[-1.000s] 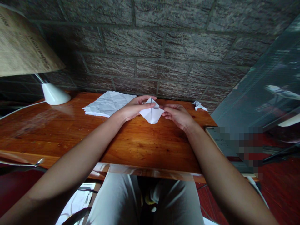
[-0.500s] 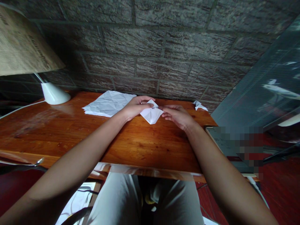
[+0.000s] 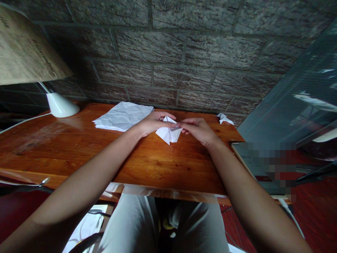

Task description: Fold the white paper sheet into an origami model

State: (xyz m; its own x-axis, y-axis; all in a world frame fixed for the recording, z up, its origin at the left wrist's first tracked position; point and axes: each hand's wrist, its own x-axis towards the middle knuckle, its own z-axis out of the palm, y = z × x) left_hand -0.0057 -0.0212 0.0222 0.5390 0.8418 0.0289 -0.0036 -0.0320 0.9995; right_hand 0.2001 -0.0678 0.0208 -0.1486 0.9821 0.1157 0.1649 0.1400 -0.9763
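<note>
Close to the far edge of the wooden table (image 3: 168, 168), toward the near side of that edge's middle stretch, a piece of folded white paper (image 3: 167, 135) sits between two bare hands. The left hand (image 3: 150, 124) comes in from the left with its thumb laid straight across the upper part of the paper, its tip close to the right fingertips. The forefinger reaches along behind, so the paper is clamped between the two, with one peak standing up in the gap. What looks like a ring shows on this hand. At the paper's right side, the right hand (image 3: 199, 130) pinches the edge between thumb and forefinger, their tips brought together; its other fingers curl in underneath. Below the grip the paper fans into flaps, a point hanging toward the near edge of the table. Whether the paper touches the wood cannot be told.

Left of the left hand, along the far edge, lies a stack of creased white sheets (image 3: 122, 117). At the far right corner rests a smaller folded paper piece (image 3: 224, 120), well apart from the right hand. A lamp (image 3: 61, 108) stands by the far left corner.
</note>
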